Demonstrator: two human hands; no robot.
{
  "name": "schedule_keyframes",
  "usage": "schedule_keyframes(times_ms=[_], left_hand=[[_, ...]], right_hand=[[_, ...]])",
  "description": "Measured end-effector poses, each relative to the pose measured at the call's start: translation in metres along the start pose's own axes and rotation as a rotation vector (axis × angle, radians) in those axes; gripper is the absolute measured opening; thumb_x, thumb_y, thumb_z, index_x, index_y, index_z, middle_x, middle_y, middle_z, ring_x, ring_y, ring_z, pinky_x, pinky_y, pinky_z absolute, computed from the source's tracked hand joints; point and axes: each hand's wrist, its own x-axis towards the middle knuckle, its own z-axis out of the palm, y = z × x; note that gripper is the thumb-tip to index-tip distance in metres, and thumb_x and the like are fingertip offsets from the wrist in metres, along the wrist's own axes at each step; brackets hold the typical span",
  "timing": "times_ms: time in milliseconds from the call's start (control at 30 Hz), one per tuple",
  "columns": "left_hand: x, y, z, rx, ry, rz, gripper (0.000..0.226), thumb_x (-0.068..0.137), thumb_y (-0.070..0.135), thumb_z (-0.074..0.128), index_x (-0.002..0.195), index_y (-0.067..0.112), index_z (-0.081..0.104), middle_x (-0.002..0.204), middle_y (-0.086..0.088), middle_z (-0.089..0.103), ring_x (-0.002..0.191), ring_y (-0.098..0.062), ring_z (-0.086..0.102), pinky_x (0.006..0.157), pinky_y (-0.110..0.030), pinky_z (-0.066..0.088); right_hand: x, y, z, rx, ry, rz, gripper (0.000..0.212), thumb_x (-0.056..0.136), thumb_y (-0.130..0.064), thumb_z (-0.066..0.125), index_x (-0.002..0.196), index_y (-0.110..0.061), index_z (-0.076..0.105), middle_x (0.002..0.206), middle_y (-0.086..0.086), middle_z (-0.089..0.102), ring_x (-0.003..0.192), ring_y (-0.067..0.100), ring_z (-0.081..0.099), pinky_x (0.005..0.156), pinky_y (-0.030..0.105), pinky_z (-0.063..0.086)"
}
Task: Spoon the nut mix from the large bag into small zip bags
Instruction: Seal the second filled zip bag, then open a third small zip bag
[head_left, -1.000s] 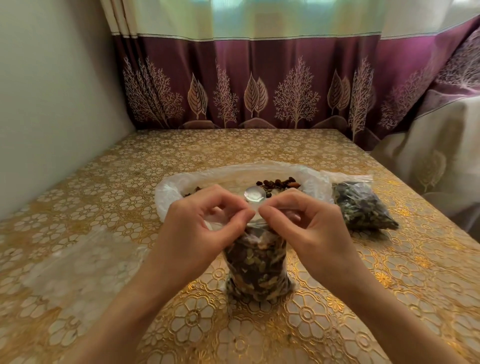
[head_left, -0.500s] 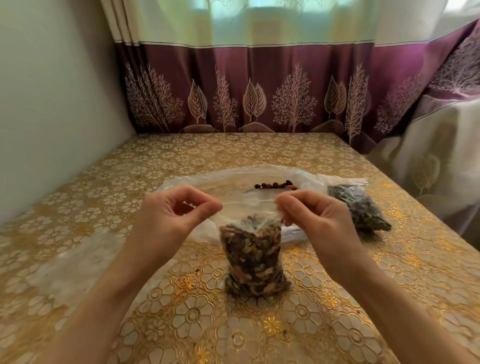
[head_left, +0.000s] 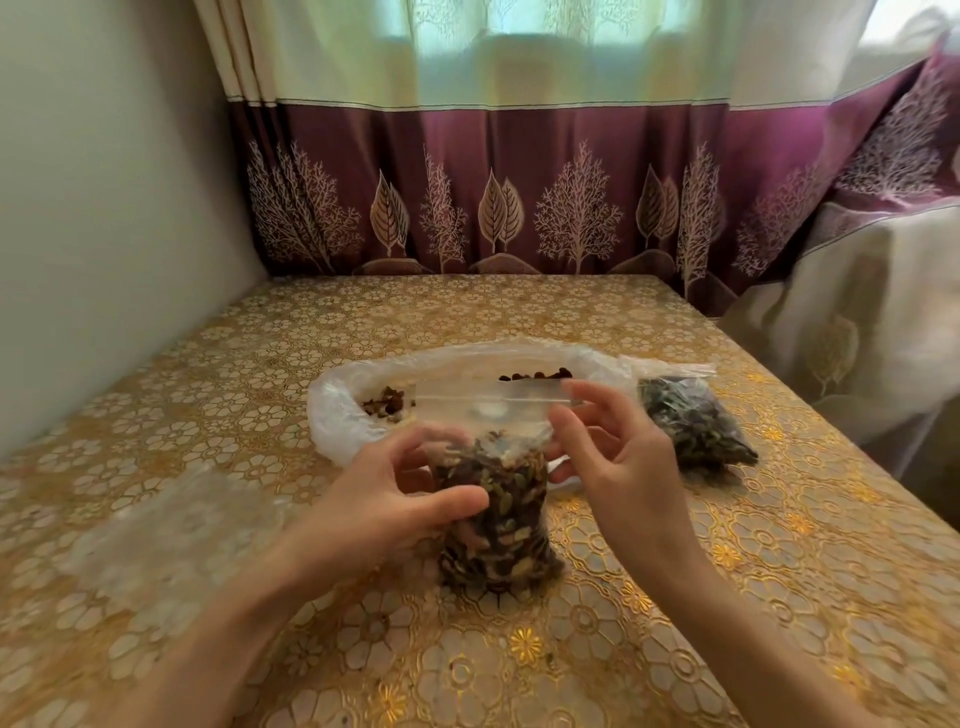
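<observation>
Two hands met at one small zip bag (head_left: 493, 514) as you stood it upright on the gold-patterned tablecloth (head_left: 675, 597), near your edge of the table. Your left hand (head_left: 395, 499) curled around the filled lower part, thumb across the front and fingers behind. Your right hand (head_left: 618, 457) rose beside the clear upper flap, fingers loosely spread, with the fingertips (head_left: 571, 389) at the right end of the zip strip (head_left: 493, 397); whether they pinched the strip or merely touched it could not be told, as that part blurred.

The bag looked packed with a dark mix of nuts and pale green seeds up to roughly where the flap began, its sides bulging and its base splayed on the cloth. The strip appeared pressed flat across the top, though a full seal could not be confirmed.

Just behind it lay the large bag (head_left: 363, 395), its mouth rolled open, with only scattered nuts showing inside. Another filled bag (head_left: 691, 421) lay on its side to the right, and empty clear bags (head_left: 171, 525) rested flat to the left.

Risk, by this judgement, lay in the seal: a gap left in the strip could spill the mix once the bag tipped, and squeezing the full belly could pop it open.
</observation>
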Motion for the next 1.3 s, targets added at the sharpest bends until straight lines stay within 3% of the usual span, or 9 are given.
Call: schedule_keyframes(times_ms=[133,300,467,600,700,833,1067,1200,1300], left_hand=[[0.001,0.003,0.005,-0.173,0.120,0.054,0.048,0.060,0.035,0.074,0.100,0.012,0.064,0.097,-0.001,0.072,0.085,-0.019,0.070,0.063,-0.028,0.057],[0.003,0.003,0.006,-0.354,0.249,0.060,0.041,0.064,0.033,0.071,0.100,0.013,0.064,0.094,-0.004,0.073,0.086,-0.020,0.070,0.060,-0.024,0.056],[-0.001,0.004,-0.001,-0.373,0.079,0.053,0.038,0.071,0.023,0.067,0.107,0.010,0.065,0.104,-0.010,0.070,0.095,-0.023,0.068,0.072,-0.028,0.057],[-0.003,0.000,0.005,0.212,0.212,0.282,0.039,0.080,0.027,0.064,0.119,0.027,0.059,0.102,0.010,0.070,0.092,-0.006,0.066,0.075,-0.020,0.054],[-0.001,-0.010,0.002,0.723,0.333,0.432,0.048,0.084,0.022,0.065,0.129,0.030,0.049,0.116,0.017,0.051,0.111,0.001,0.047,0.094,-0.018,0.038],[0.003,-0.023,-0.006,0.858,0.293,0.404,0.048,0.084,0.022,0.064,0.130,0.026,0.050,0.124,0.008,0.053,0.116,-0.002,0.038,0.100,-0.024,0.032],[0.005,-0.026,-0.006,0.847,0.160,0.355,0.042,0.087,0.024,0.059,0.127,0.033,0.049,0.125,0.014,0.052,0.110,-0.005,0.054,0.095,-0.026,0.046],[0.003,-0.008,-0.005,0.715,0.330,0.416,0.037,0.086,0.013,0.062,0.121,0.024,0.058,0.118,0.013,0.056,0.114,-0.007,0.054,0.102,-0.024,0.035],[0.002,0.003,-0.010,0.822,0.385,0.373,0.035,0.089,0.015,0.059,0.124,0.020,0.057,0.126,0.007,0.056,0.122,-0.006,0.046,0.115,-0.038,0.015]], right_hand=[[-0.008,0.000,0.006,-0.084,-0.041,-0.050,0.043,0.074,-0.054,0.059,0.100,-0.021,0.051,0.091,-0.004,0.062,0.082,0.005,0.063,0.066,0.024,0.055],[-0.017,-0.003,0.020,-0.505,-0.229,-0.229,0.084,0.070,-0.072,0.052,0.139,-0.028,0.032,0.132,-0.012,0.042,0.114,0.001,0.047,0.091,0.018,0.046],[-0.016,-0.008,0.018,-0.599,-0.172,-0.291,0.078,0.078,-0.048,0.066,0.143,-0.023,0.030,0.133,-0.009,0.043,0.113,0.000,0.048,0.092,0.015,0.043],[-0.016,-0.011,-0.010,-0.410,-0.024,-0.241,0.066,0.080,-0.039,0.062,0.139,-0.030,0.036,0.120,-0.014,0.048,0.106,-0.014,0.046,0.081,0.003,0.041],[-0.016,-0.009,-0.037,-0.564,0.173,-0.236,0.062,0.084,-0.030,0.064,0.140,-0.026,0.038,0.115,-0.010,0.045,0.096,-0.009,0.049,0.068,0.003,0.042],[-0.023,0.000,-0.066,-0.984,0.201,-0.139,0.063,0.083,-0.025,0.067,0.140,-0.020,0.041,0.125,0.010,0.047,0.095,0.028,0.058,0.065,0.029,0.047],[-0.027,0.011,-0.080,-1.214,0.123,0.171,0.060,0.092,-0.051,0.043,0.145,-0.029,0.028,0.142,0.004,0.039,0.124,0.024,0.046,0.101,0.043,0.035],[-0.026,-0.002,-0.067,-1.258,0.071,0.053,0.064,0.092,-0.053,0.043,0.146,-0.022,0.029,0.155,0.008,0.024,0.144,0.023,0.017,0.115,0.049,0.006],[-0.030,-0.015,-0.036,-1.020,0.003,-0.224,0.051,0.091,-0.032,0.056,0.138,-0.013,0.045,0.146,0.013,0.040,0.134,0.028,0.038,0.114,0.044,0.022]])
